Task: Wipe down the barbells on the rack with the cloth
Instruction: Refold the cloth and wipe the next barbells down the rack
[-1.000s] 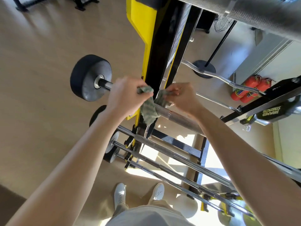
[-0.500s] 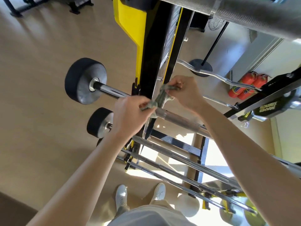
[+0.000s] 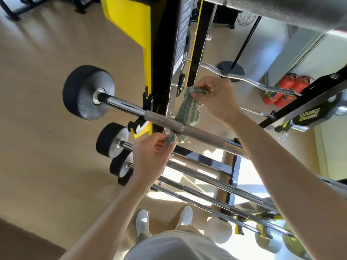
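A green-and-white cloth (image 3: 185, 111) is looped behind a steel barbell (image 3: 199, 131) resting on the black and yellow rack (image 3: 163, 53). My right hand (image 3: 217, 98) pinches the cloth's upper end above the bar. Below the bar, my left hand (image 3: 150, 156) pinches the lower end. The bar's knurled grip shows between my hands, and its black end weight (image 3: 88, 92) sticks out to the left. Several more barbells (image 3: 206, 181) lie on lower rungs beneath my left hand.
A curl bar (image 3: 249, 79) sits behind the rack on the right. Two red fire extinguishers (image 3: 285, 90) stand by the wall. A fan stand's round base (image 3: 231, 68) is on the wooden floor. Another thick bar (image 3: 281, 10) crosses overhead at the top right. My white shoes (image 3: 163, 218) are below.
The cloth has been drawn out and looped behind the bar. My left hand dropped below the bar, and my right hand rose above it.
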Demonstrator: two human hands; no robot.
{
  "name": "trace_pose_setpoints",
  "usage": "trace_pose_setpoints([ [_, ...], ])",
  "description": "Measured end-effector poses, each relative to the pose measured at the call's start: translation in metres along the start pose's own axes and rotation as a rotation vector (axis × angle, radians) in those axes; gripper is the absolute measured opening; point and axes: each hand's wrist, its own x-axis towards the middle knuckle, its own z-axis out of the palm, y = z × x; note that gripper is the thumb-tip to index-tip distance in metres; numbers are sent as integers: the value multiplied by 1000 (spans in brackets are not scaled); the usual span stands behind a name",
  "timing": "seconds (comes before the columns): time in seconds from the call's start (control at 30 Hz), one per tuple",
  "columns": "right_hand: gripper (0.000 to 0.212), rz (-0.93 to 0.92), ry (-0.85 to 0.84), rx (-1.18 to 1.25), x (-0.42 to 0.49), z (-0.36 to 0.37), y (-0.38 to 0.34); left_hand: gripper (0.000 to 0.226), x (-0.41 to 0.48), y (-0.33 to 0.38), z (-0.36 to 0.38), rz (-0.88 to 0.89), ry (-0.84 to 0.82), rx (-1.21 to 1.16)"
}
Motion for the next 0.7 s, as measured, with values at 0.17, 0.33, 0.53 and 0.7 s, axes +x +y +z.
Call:
trace_pose_setpoints([
  [0.17, 12, 21, -231, -120, -14, 13, 9, 16, 20, 26, -2, 103, 132, -114],
  [0.33, 11, 32, -191, -96, -15, 7, 11, 10, 17, 28, 7, 115, 62, -175],
  [0.53, 19, 35, -11, 27, -22, -19, 2, 12, -11, 13, 32, -118, -107, -204],
  [0.7, 14, 69, -207, -144, -44, 0, 19, 9, 3, 39, 20, 96, -90, -321],
])
